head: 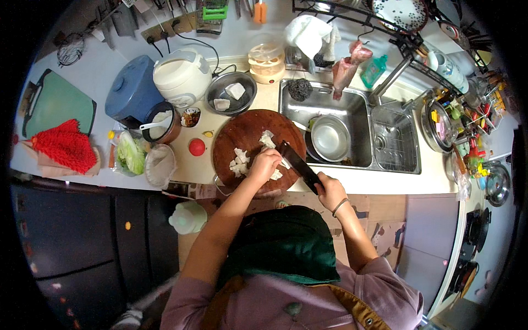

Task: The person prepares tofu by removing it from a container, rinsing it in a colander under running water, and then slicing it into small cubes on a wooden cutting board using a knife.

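Observation:
On a round wooden chopping board (pixel 258 123) lie several irregular chunks of white food (pixel 239 159). My right hand (pixel 332 191) grips the handle of a dark-bladed cleaver (pixel 298 161), whose blade slants up and left over the board's right side. Close against that blade, the fingers of my left hand (pixel 264 166) pinch a white food piece (pixel 284 163), partly hidden by the fingers. Another white clump (pixel 267 139) lies just beyond my left hand. Behind the board, a metal bowl (pixel 231 103) holds two paler white blocks.
Right of the board is a steel sink (pixel 355 101) with a metal pot (pixel 330 137) in it. Raw meat or fish (pixel 345 74) hangs above the sink. A red round object (pixel 197 147), a rice pot (pixel 159 123) and bagged leafy greens (pixel 131 153) stand to the left.

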The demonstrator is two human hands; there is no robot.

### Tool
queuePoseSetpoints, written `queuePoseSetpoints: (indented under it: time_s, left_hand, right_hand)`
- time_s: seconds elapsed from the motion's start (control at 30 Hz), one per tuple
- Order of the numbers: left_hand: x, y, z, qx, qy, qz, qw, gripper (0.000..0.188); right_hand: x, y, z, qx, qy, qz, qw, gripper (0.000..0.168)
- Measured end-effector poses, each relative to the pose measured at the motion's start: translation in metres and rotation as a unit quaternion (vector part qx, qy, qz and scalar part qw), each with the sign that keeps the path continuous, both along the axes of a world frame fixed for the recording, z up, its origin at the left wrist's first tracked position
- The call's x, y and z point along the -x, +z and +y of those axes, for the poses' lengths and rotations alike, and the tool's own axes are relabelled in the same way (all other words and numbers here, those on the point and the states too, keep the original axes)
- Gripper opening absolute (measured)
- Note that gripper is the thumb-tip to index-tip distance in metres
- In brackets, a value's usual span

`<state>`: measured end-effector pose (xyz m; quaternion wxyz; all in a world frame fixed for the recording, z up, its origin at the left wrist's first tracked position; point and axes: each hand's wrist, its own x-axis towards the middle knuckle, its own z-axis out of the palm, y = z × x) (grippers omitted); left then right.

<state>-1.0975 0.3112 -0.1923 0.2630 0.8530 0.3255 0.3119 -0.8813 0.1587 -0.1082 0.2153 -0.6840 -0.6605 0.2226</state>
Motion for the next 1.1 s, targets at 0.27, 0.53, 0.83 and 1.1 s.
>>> queuePoseSetpoints:
  time_s: [0.27,0.53,0.83,1.1]
  left_hand:
    - [-0.004,-0.005,-0.003,-0.028,0.022,0.002,0.999,0.008]
    - [-0.002,0.003,0.002,0.017,-0.009,0.021,1.000,0.013]
    - [-0.039,0.027,0.002,-0.074,-0.037,0.205,0.975,0.035]
    - [-0.010,0.035,0.036,-0.092,0.086,0.150,0.981,0.050]
  right_hand:
    - [0.017,0.001,0.006,0.092,0.003,-0.116,0.989,0.024]
    - [-0.005,-0.003,-0.011,0.058,-0.001,0.015,0.998,0.016]
    - [-0.042,-0.016,-0.002,0.085,-0.212,0.412,0.882,0.015]
    - [-0.055,-0.048,0.046,0.182,-0.167,0.453,0.857,0.012]
